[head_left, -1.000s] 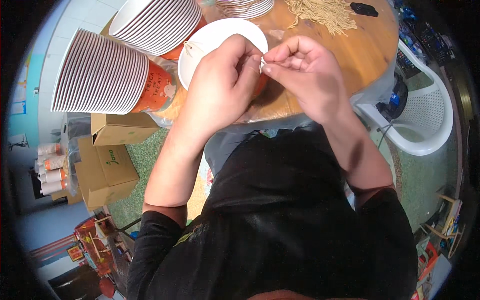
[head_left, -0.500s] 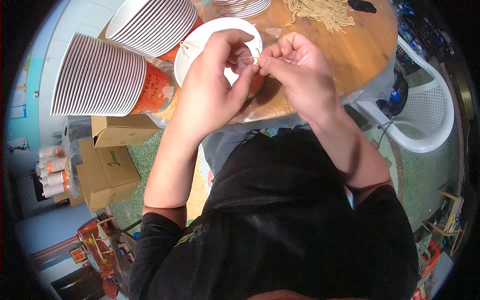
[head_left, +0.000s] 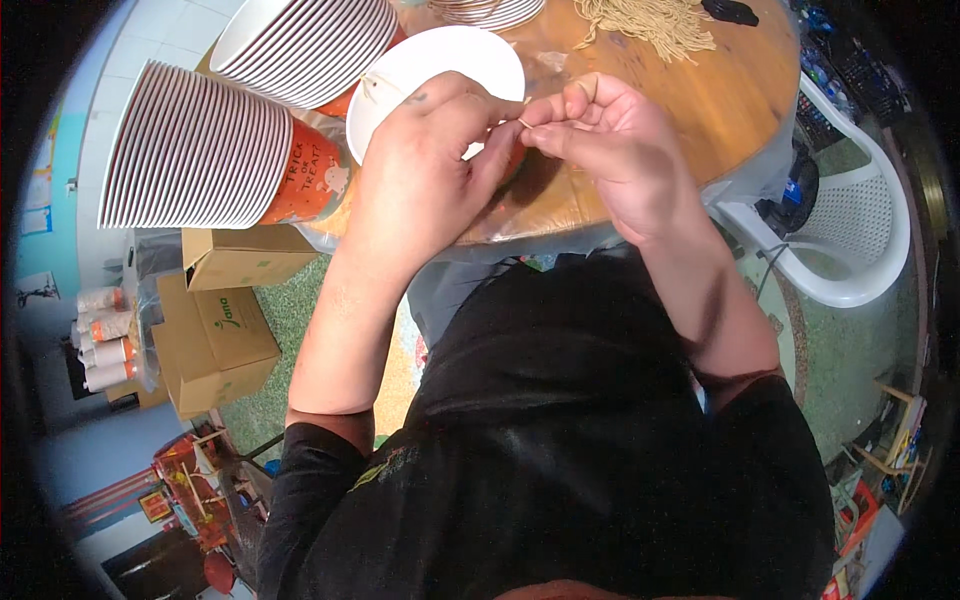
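A thin string [head_left: 525,124] is being pinched by the right hand [head_left: 612,140], just at the fingertips of the left hand [head_left: 430,155]; whether it's being gripped there too can't be told tbh. A cup [head_left: 455,52] is kinda being covered by the left fingers, with 2 cup stacks [head_left: 200,150] further left.

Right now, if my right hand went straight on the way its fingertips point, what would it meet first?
Most likely your left hand, just ahead of where your right hand pinches a thin, pale cord. Depth is unclear, so whether the two hands already touch is hard to tell.
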